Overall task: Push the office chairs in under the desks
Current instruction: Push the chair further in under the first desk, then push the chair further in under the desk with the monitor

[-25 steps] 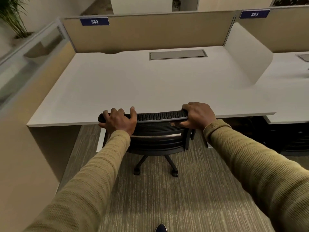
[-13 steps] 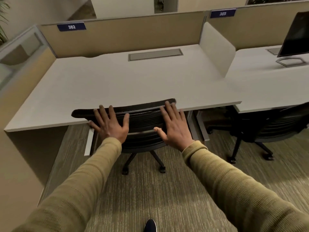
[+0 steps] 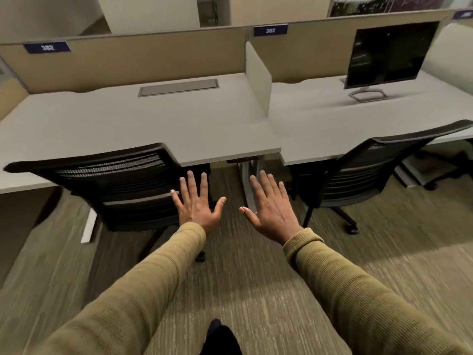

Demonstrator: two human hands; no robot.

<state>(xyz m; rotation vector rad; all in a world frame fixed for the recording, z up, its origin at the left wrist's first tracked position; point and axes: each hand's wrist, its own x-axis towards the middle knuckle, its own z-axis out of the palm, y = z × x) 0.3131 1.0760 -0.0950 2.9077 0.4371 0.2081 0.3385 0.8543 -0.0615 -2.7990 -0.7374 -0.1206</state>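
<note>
Both hands empty, fingers spread wide. Left hand (image 3: 195,204) overlaps tucked left chair (image 3: 112,185). Right chair (image 3: 368,165) sits right of right hand (image 3: 271,208), backrest long axis left-right, angled, partly under desk (image 3: 332,116). Right hand nearer.

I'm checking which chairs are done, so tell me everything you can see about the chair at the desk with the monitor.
The right-hand chair is a black office chair with a curved, ribbed mesh-looking backrest and a dark wheeled base on the carpet. It stands upright, turned at an angle, with its backrest top level with the front edge of desk 383, below the monitor. Its seat is hidden. Neither the left hand nor the right hand touches it; both are open in mid-air.
</note>
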